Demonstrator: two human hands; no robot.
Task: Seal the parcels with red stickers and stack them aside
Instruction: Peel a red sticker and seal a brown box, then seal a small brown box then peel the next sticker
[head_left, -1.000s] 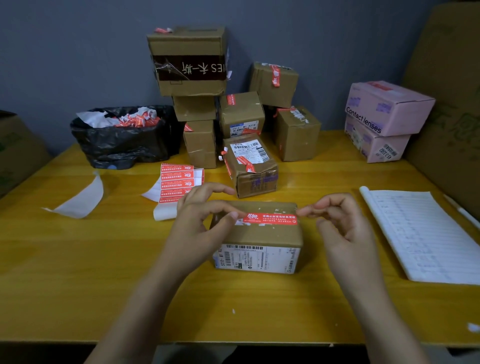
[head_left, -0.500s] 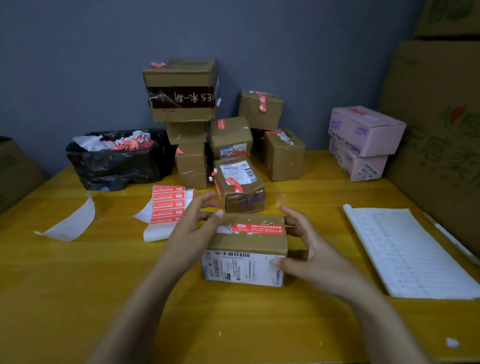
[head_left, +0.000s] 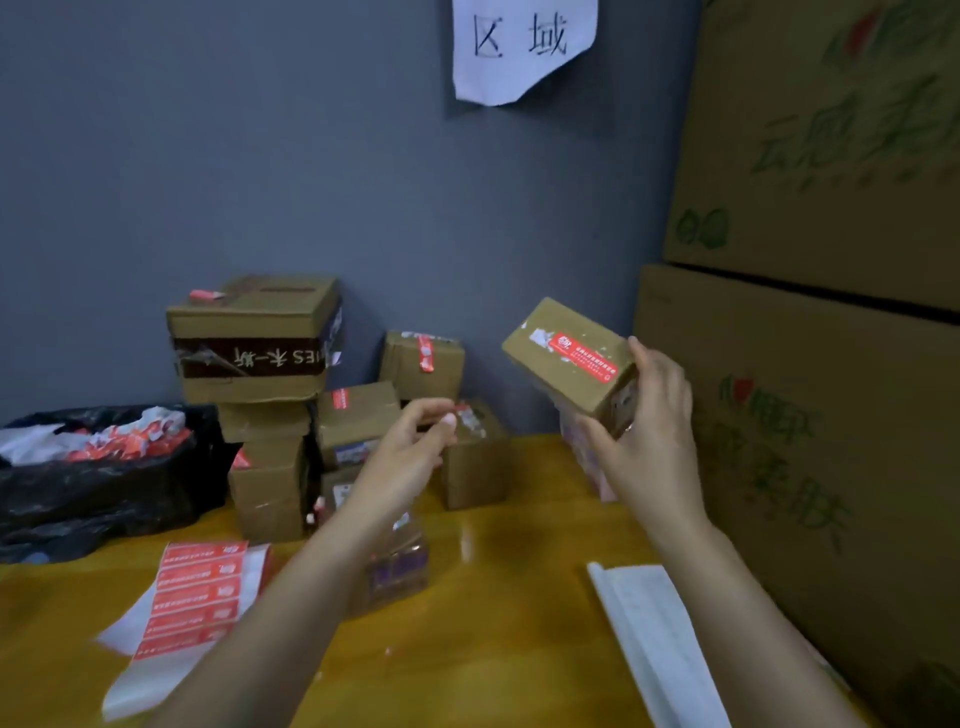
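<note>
The right hand (head_left: 649, 436) is gripping one end of the parcel (head_left: 563, 353) and is holding it tilted in the air above the table (head_left: 493, 665). The red sticker (head_left: 587, 357) is lying along the top face of this parcel and is reaching the edge next to the fingers. The left hand (head_left: 415, 441) is hanging to the left of the parcel, apart from it, with its fingers loosely curled and nothing visible in them.

Just behind the left hand, a pile of brown parcels (head_left: 260, 364) is standing against the grey wall. Under the left forearm another parcel (head_left: 397, 566) is lying on the table. To the left of this forearm a sticker sheet (head_left: 200, 592) is lying, and farther left a black bag (head_left: 114, 493) is holding paper scraps. Below the right forearm a white notebook (head_left: 649, 634) is lying. To the right of the right hand large cartons (head_left: 810, 441) are standing.
</note>
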